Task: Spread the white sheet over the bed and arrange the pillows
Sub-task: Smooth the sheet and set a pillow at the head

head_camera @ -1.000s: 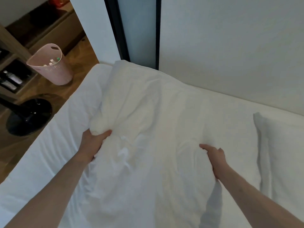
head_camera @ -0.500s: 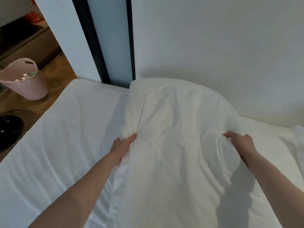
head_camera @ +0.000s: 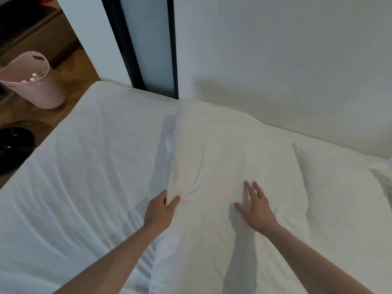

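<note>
A long white pillow (head_camera: 214,149) lies on the bed, its far end against the wall. My left hand (head_camera: 162,211) pinches its left edge between thumb and fingers. My right hand (head_camera: 255,206) rests flat on top of it, fingers spread. A second white pillow (head_camera: 337,187) lies beside it on the right, touching it. The white sheet (head_camera: 80,166) covers the mattress to the left, with soft wrinkles.
A pink basket (head_camera: 31,81) stands on the wooden floor at the left, off the bed's corner. A black round base (head_camera: 14,143) sits on the floor nearer me. A white wall (head_camera: 275,60) and a dark-framed panel (head_camera: 148,45) run behind the bed.
The pillow has come down from a raised, bunched hold to lie flat by the wall. My right hand has let go and now lies open on it. The view has shifted right.
</note>
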`<action>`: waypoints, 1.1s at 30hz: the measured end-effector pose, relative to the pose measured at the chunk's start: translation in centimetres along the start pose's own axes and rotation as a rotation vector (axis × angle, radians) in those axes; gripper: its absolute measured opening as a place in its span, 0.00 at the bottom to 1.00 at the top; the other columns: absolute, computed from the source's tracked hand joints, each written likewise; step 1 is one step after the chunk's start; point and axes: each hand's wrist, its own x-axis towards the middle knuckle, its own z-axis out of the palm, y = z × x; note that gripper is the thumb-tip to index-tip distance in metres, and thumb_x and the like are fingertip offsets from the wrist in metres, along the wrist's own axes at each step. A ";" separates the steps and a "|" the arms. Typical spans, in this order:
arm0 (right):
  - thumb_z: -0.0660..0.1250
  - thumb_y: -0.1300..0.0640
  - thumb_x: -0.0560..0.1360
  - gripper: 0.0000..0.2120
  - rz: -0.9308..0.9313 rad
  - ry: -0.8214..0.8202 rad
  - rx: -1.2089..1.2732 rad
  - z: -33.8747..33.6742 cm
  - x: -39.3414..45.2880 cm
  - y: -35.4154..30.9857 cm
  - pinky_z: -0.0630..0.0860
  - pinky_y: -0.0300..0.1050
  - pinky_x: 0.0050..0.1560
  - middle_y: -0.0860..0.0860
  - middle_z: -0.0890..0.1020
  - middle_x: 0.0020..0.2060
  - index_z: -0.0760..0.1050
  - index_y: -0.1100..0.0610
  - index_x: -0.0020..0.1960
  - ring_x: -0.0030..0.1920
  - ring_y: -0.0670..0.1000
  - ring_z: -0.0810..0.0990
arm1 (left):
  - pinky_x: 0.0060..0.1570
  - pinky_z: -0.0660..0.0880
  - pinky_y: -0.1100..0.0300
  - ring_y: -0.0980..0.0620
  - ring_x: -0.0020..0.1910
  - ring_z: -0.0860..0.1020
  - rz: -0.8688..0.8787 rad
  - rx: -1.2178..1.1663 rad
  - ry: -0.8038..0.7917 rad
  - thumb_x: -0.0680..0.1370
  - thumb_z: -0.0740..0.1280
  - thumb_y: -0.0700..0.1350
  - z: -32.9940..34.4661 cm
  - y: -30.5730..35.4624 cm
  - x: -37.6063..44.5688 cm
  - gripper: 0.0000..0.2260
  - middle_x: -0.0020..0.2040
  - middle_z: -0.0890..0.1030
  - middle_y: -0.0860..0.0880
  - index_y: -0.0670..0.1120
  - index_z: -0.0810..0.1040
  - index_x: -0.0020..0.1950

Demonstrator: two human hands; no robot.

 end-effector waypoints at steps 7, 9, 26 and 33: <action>0.62 0.27 0.73 0.44 -0.182 -0.402 -0.378 4.0 2.4 -7.2 0.52 0.65 0.78 0.45 0.42 0.82 0.46 0.37 0.81 0.82 0.60 0.44 | 0.55 0.77 0.57 0.44 0.59 0.81 -0.268 0.185 -0.335 0.79 0.67 0.62 -0.9 -2.7 3.5 0.24 0.62 0.83 0.46 0.47 0.78 0.67; 0.57 0.19 0.67 0.48 -0.183 -0.399 -0.347 4.7 3.1 -7.4 0.53 0.64 0.78 0.45 0.44 0.82 0.48 0.38 0.81 0.82 0.60 0.46 | 0.47 0.79 0.57 0.46 0.56 0.80 -0.331 0.286 -0.482 0.75 0.72 0.63 -2.1 -1.3 6.1 0.27 0.60 0.81 0.47 0.48 0.76 0.67; 0.50 0.15 0.64 0.52 -0.004 -0.049 -0.293 6.6 15.1 -5.7 0.49 0.70 0.76 0.46 0.32 0.80 0.28 0.33 0.76 0.81 0.61 0.36 | 0.63 0.78 0.48 0.46 0.58 0.82 -0.419 -0.514 -0.279 0.49 0.78 0.76 1.8 2.6 31.2 0.60 0.65 0.81 0.49 0.49 0.70 0.75; 0.41 0.13 0.59 0.53 -0.047 -0.052 -0.333 7.2 14.8 -6.0 0.51 0.70 0.76 0.47 0.30 0.79 0.24 0.33 0.74 0.80 0.62 0.35 | 0.40 0.77 0.65 0.53 0.46 0.81 0.061 -0.424 -0.179 0.65 0.76 0.36 0.4 9.2 29.1 0.22 0.51 0.83 0.50 0.46 0.79 0.58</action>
